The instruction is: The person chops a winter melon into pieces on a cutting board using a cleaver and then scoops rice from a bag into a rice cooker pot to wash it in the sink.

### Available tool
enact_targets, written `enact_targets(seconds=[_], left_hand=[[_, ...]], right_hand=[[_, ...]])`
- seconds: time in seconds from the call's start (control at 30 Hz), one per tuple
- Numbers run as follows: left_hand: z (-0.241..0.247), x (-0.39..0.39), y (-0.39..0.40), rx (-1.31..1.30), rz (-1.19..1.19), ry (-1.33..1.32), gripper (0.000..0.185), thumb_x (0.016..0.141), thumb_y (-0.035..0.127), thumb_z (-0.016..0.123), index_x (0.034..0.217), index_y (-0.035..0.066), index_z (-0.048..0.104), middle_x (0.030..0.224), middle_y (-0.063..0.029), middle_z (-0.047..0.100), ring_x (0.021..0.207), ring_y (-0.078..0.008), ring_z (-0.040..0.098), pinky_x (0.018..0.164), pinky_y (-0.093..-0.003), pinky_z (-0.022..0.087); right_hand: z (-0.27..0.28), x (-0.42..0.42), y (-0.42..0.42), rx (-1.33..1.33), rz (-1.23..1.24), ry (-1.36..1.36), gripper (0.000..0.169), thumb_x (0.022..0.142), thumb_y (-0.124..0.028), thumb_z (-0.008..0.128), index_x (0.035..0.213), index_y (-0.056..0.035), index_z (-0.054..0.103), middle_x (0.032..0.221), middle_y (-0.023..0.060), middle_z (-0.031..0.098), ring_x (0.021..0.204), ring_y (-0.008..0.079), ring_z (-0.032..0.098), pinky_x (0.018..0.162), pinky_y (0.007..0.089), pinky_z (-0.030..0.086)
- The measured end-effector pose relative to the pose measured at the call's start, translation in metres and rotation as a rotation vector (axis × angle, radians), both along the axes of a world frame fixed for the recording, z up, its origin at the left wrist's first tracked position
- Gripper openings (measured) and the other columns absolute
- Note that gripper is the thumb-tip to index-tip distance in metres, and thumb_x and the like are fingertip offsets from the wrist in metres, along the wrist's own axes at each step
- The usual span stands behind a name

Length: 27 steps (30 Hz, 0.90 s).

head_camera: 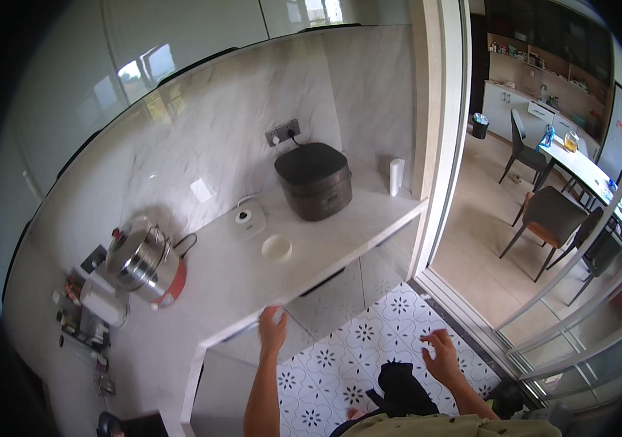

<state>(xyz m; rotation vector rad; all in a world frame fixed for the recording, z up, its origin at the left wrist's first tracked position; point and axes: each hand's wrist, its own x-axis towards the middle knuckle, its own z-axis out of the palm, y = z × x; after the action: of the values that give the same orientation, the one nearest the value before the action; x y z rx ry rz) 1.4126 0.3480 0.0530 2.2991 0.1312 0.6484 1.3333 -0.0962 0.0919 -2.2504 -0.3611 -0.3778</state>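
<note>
My left hand [273, 329] is at the front edge of the light stone counter [322, 254], its fingers curled and nothing seen in them; whether they touch the edge I cannot tell. Over the patterned floor tiles my right hand [442, 354] hangs in the air, empty, fingers apart and bent. Beyond my left hand, a cream bowl [277, 248] stands on the counter. Behind it lie a white kettle base [247, 218] with a black centre and, to the right, a dark rice cooker [315, 183] with its lid down.
Left on the counter stand a steel pot with a red base [147, 265], a white canister [104, 303] and a rack of small bottles [84, 328]. A white upright object [396, 177] is near the wall's end. Past the sliding door frame are chairs [551, 216] and a table [589, 170].
</note>
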Motion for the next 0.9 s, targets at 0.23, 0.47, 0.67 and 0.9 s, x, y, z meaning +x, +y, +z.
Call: enact_targets(seconds=[0.23, 0.47, 0.67, 0.9], left_hand=[[0.139, 0.327, -0.093, 0.431, -0.177, -0.026, 0.051, 0.081, 0.016, 0.069, 0.126, 0.007, 0.047, 0.119, -0.0128, 0.059, 0.119, -0.0311, 0.047, 0.103, -0.0493, 0.033], [0.120, 0.451, -0.080, 0.596, -0.146, -0.046, 0.067, 0.078, 0.015, 0.074, 0.135, 0.002, 0.041, 0.122, -0.0147, 0.059, 0.123, -0.0297, 0.049, 0.113, -0.0562, 0.018], [0.129, 0.458, -0.057, 0.598, -0.145, -0.093, 0.061, 0.075, 0.019, 0.078, 0.128, 0.008, 0.051, 0.119, -0.0048, 0.064, 0.117, -0.0238, 0.052, 0.114, -0.0567, 0.016], [0.240, 0.540, -0.003, 0.448, 0.150, -0.373, 0.034, 0.087, 0.016, 0.067, 0.120, 0.008, 0.061, 0.122, -0.0062, 0.058, 0.114, -0.0253, 0.054, 0.113, -0.0563, 0.019]], right_hand=[[-0.060, 0.151, -0.004, 0.105, -0.310, 0.177, 0.025, 0.073, 0.004, 0.064, 0.095, -0.0062, 0.061, 0.093, 0.0150, 0.051, 0.080, 0.0307, 0.054, 0.070, 0.0385, 0.047], [-0.006, 0.396, 0.023, 0.076, -0.151, 0.025, 0.028, 0.071, 0.005, 0.064, 0.097, -0.0049, 0.061, 0.096, 0.0154, 0.053, 0.089, 0.0333, 0.056, 0.076, 0.0405, 0.049], [0.050, 0.566, 0.071, 0.167, 0.077, 0.055, 0.028, 0.077, 0.004, 0.064, 0.103, -0.0054, 0.063, 0.101, 0.0141, 0.052, 0.089, 0.0296, 0.058, 0.077, 0.0349, 0.054], [0.058, 0.670, 0.162, 0.495, 0.268, 0.251, 0.030, 0.081, 0.000, 0.062, 0.111, 0.0001, 0.061, 0.103, 0.0120, 0.058, 0.083, 0.0235, 0.062, 0.079, 0.0320, 0.051]])
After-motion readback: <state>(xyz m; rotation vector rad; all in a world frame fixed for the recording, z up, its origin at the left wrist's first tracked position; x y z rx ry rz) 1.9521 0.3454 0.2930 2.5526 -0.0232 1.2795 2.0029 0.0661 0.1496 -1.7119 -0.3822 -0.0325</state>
